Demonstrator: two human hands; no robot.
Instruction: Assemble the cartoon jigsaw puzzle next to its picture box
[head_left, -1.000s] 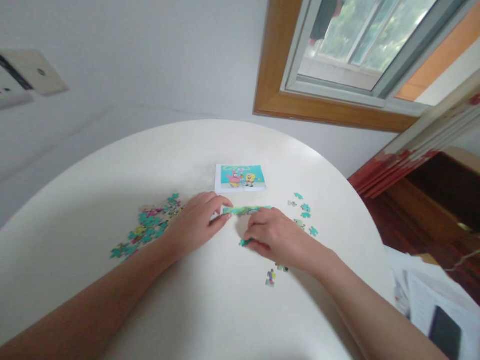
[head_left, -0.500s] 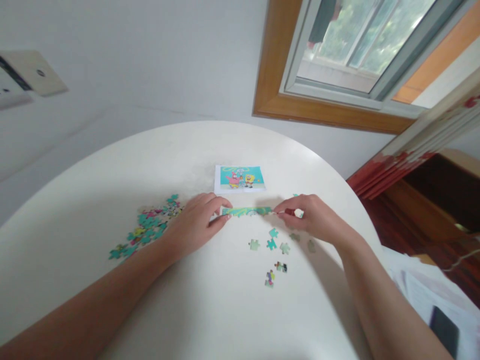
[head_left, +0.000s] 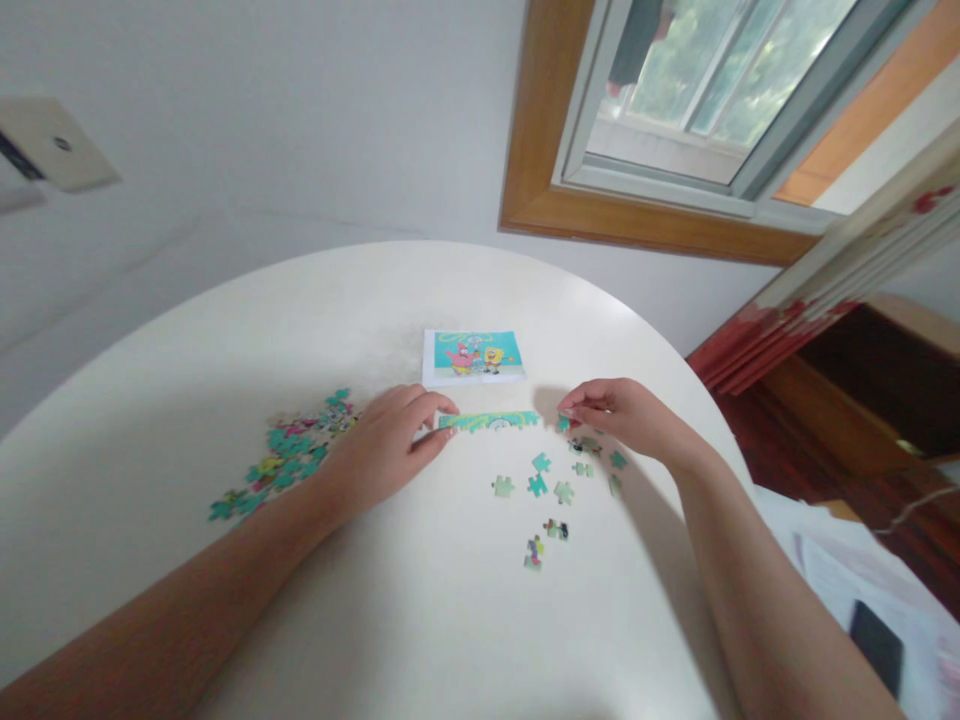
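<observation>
A joined strip of jigsaw pieces point(head_left: 495, 421), green with yellow swirls, lies on the white table. My left hand point(head_left: 390, 430) steadies its left end between thumb and forefinger. Just off the right end, my right hand point(head_left: 622, 415) pinches a teal puzzle piece point(head_left: 564, 423), apart from the strip; fingers partly cover it. Several loose puzzle pieces point(head_left: 537, 485) lie below and beside the right hand. Behind the strip is a reference picture point(head_left: 480, 355) with a pink starfish and a yellow sponge character.
A heap of mixed puzzle pieces point(head_left: 289, 450) spreads left of my left hand, partly behind it. The round table point(head_left: 420, 620) meets the wall at the back. Papers and a dark phone point(head_left: 876, 645) lie lower right, beyond the table edge. A wood-framed window point(head_left: 645, 225) is above.
My right hand has drawn back to the right from the strip's end, and a teal piece now shows in its fingers. The left hand stays on the strip. The view has shifted slightly.
</observation>
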